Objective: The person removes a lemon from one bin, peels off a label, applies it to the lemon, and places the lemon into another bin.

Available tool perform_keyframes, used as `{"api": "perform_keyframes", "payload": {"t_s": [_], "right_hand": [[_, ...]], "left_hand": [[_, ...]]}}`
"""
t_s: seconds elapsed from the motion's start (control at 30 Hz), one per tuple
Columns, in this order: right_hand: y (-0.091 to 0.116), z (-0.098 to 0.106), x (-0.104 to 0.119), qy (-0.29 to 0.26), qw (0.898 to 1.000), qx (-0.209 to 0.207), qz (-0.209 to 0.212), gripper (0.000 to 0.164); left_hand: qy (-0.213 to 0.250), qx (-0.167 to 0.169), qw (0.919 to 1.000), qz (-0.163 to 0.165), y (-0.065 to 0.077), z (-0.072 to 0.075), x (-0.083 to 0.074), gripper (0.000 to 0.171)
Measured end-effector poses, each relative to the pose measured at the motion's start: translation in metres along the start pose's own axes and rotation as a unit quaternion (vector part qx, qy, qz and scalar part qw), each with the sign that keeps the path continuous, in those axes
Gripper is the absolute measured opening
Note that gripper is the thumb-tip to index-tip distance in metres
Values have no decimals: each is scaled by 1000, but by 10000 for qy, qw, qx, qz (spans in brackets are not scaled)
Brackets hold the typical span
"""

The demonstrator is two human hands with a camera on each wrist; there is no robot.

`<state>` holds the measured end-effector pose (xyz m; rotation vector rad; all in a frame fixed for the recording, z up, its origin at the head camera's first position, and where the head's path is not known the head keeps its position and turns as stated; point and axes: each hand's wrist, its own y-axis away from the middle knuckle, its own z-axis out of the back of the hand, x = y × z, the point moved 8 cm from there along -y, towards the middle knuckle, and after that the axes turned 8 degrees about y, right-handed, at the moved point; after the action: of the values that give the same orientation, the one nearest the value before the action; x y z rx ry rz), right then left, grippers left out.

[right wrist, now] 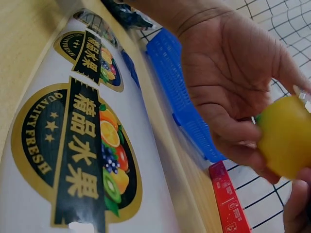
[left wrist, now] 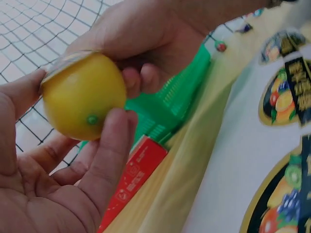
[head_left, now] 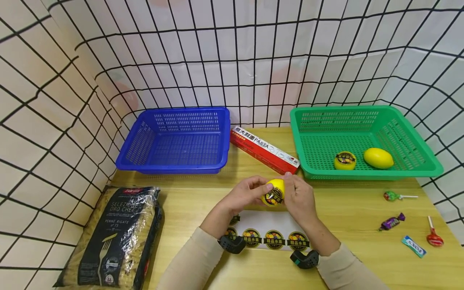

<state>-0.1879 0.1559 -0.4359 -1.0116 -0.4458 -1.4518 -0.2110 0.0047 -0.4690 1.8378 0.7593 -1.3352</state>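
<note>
A yellow lemon is held above the table between both hands, a round black-and-gold fruit sticker on its side. My left hand grips it from the left, thumb on the front and fingers spread around it in the left wrist view. From the other side, my right hand holds the lemon at the sticker's edge, its other fingers curled in. Below the hands lies a white sticker sheet with a row of matching stickers along its near side.
The green basket at back right contains a stickered lemon and a plain lemon. A blue basket stands back left, a red pasta box between them. A penne bag lies left; lollipops and wrapped sweets right.
</note>
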Motion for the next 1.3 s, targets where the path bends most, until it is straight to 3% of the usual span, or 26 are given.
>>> {"api": "perform_keyframes", "payload": {"t_s": [0.1,0.2,0.3,0.53,0.7,0.83,0.97,1.07,1.17,1.3], "right_hand": [[0,-4,-1,-92,9995,300,-16,42],[1,-9,4,101,9979,564,318,30],[1,-11,8,291,9956,616,645,32],[1,-10,9,309,9954,292,860,30],[3,-9,9,292,9950,-25,959,25],[3,-14,3,-443,9976,241,466,27],[4,-21,-7,-1350,9867,771,-483,36],[4,-23,-13,-1499,9783,984,-1038,41],[4,-24,-15,-1479,9739,1106,-1316,43],[6,-30,-16,-1937,9600,1303,-1546,36]], "left_hand": [[312,12,9995,-53,0,0,1,35],[607,-2,9981,-74,-1,1,1,34],[825,-7,9966,-11,0,1,1,32],[896,40,9960,21,1,1,1,34],[822,-121,9965,-8,0,4,1,38],[780,-435,9960,-13,-1,7,2,44],[851,-763,9934,-125,-1,11,1,53],[907,-915,9910,-350,-1,14,-2,48],[822,-913,9903,-644,0,15,-7,42],[251,-917,9911,-933,1,13,-11,62]]}}
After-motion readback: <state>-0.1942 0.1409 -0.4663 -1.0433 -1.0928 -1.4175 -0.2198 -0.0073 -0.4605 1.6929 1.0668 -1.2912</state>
